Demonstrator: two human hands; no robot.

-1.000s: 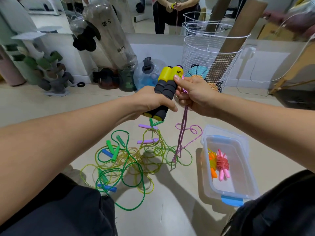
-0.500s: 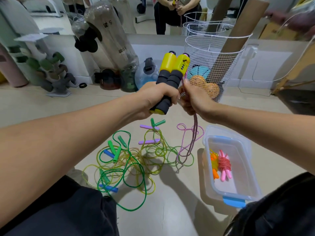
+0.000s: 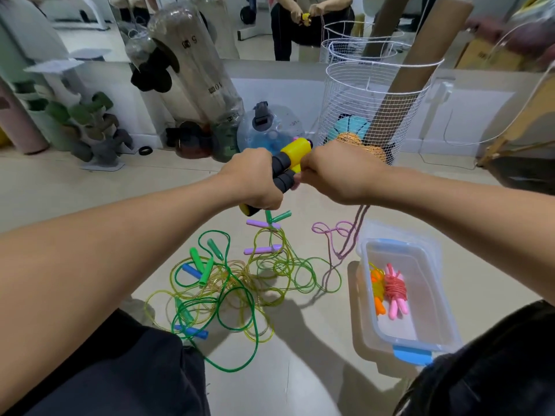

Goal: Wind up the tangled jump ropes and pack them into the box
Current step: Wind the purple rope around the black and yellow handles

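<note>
My left hand (image 3: 255, 178) grips two yellow-and-black foam jump rope handles (image 3: 289, 160) held side by side. Right beside them, my right hand (image 3: 336, 172) pinches the pink rope (image 3: 345, 238) against the handles; the rope hangs from that hand down to the floor in loose loops. A tangle of green and yellow ropes (image 3: 228, 283) with green, blue and purple handles lies on the floor below my hands. The clear plastic box (image 3: 432, 298) with blue clips sits to the right and holds two wound ropes, one orange (image 3: 377, 289) and one pink (image 3: 396, 291).
A white wire basket (image 3: 375, 97) with a cardboard tube and balls stands behind my hands. Large clear bottles (image 3: 195, 70) and a dumbbell rack (image 3: 90, 130) line the mirrored wall. My dark-trousered knees fill the bottom corners.
The handles have tipped from upright to lying nearly level. My right hand has come over their yellow ends, and more of the pink rope has lifted off the floor.
</note>
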